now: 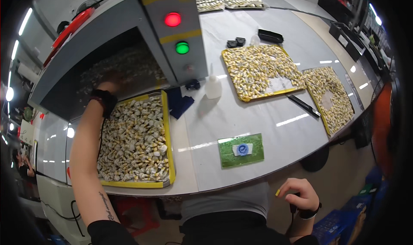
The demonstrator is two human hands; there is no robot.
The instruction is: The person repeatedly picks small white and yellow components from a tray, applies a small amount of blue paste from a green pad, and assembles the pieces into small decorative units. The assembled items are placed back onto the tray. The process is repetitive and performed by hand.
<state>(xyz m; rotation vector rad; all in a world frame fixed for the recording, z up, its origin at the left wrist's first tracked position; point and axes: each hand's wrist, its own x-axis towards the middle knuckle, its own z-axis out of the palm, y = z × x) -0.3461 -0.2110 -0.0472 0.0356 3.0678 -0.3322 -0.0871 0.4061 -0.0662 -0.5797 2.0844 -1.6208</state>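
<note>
My left arm reaches over a yellow-rimmed tray (172,159) into the dark opening of a grey machine (150,51). Inside, my left hand (107,85) is dim and blurred, so its fingers and anything in them cannot be made out. Many small whitish-and-yellow pieces (133,141) fill that tray, and more seem to lie in the opening. Off the table's front edge, at the lower right, my right hand (301,194) hangs loosely curled, thumb and index finger apart. A small yellow bit (278,192) shows at its index fingertip. Nothing else is visible in that hand.
Red (173,19) and green (182,47) buttons sit on the machine. Nearby stand a white squeeze bottle (213,88) and dark blue cloth (180,104). A green mat (241,159) holds a blue ring. Two more filled trays (254,98) (331,132) lie right, beside a black knife-like tool (303,105).
</note>
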